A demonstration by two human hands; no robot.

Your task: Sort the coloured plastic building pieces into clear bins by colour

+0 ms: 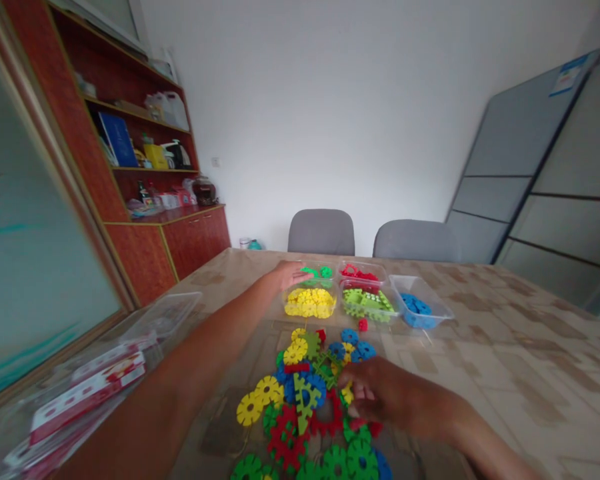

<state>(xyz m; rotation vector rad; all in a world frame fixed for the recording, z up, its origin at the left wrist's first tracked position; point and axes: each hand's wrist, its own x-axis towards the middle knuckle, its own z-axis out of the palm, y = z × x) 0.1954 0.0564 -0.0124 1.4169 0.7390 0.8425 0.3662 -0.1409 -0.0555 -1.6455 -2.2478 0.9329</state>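
Observation:
My left hand point(289, 275) reaches to the far clear container point(316, 265) with green pieces point(325, 272). Its fingers are stretched out over the rim, and I see nothing held in them. Low over a loose pile of plastic gear-shaped building pieces is my right hand point(370, 388). Its fingers are bent but apart, close to a yellow piece point(347, 393). Around it lie blue discs point(365, 350), a light green triangular piece point(305, 400), red toothed pieces point(286, 440), yellow discs point(251, 408) and green discs point(363, 460).
Clear containers hold yellow pieces point(310, 303), light green pieces point(367, 303), red pieces point(360, 273) and blue pieces point(416, 310). A lone red piece point(363, 325) lies before them. Plastic packaging point(90, 393) and a clear tray point(167, 313) are at left. Grey chairs point(321, 232) stand behind the table point(500, 347).

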